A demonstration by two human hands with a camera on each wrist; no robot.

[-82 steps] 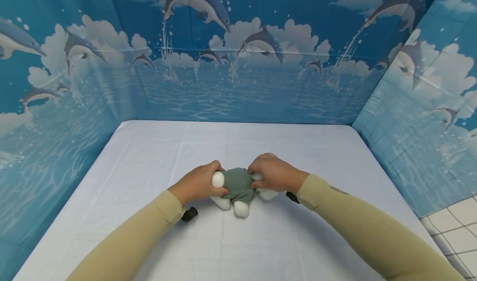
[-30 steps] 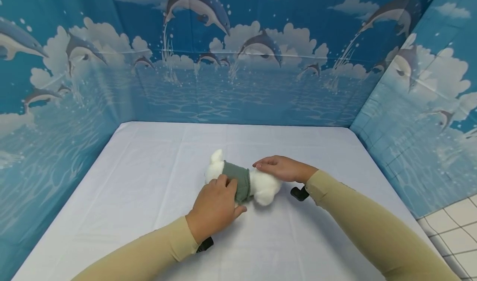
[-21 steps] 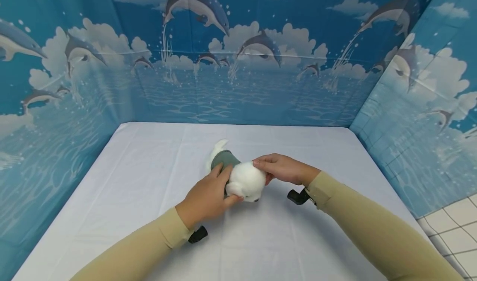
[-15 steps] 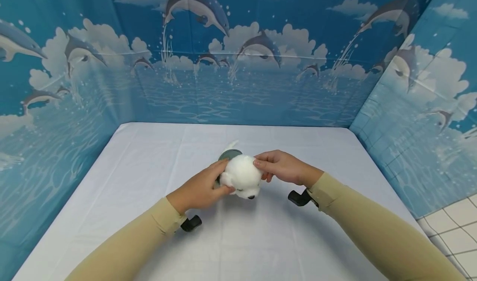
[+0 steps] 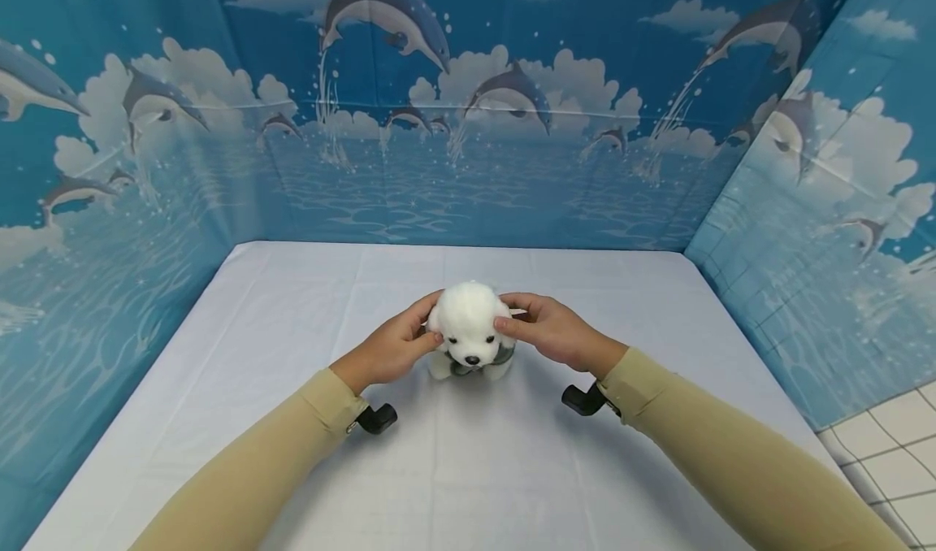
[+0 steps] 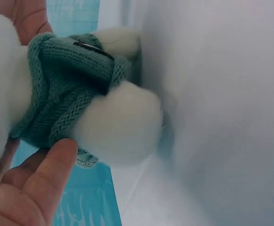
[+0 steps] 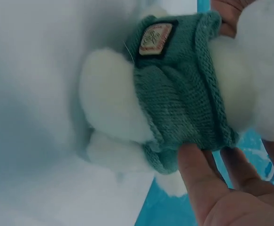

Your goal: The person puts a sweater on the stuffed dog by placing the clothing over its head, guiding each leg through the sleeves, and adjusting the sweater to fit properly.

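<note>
A white plush dog [image 5: 470, 311] in a green knitted sweater [image 6: 61, 80] stands upright on the white table, facing me. Its black nose and dark eyes show in the head view. My left hand [image 5: 389, 348] holds it from the left, thumb in front and fingers reaching behind. On the other side my right hand [image 5: 554, 333] does likewise, its thumb beside the dog's face. Both wrist views show fingertips against the knit. A patch [image 7: 155, 39] with a pale centre sits on the sweater in the right wrist view. The dog's back is hidden in the head view.
The white cloth on the table [image 5: 468, 470] lies around the dog. Blue dolphin-print curtains [image 5: 468, 169] stand along the back and both sides. Black wrist mounts [image 5: 376, 418] hang under the sleeves. White tiles [image 5: 888, 445] show at the lower right.
From lying sideways under both hands, the plush dog has been turned and set upright, its face now toward me. The left hand has shifted back to the dog's left side.
</note>
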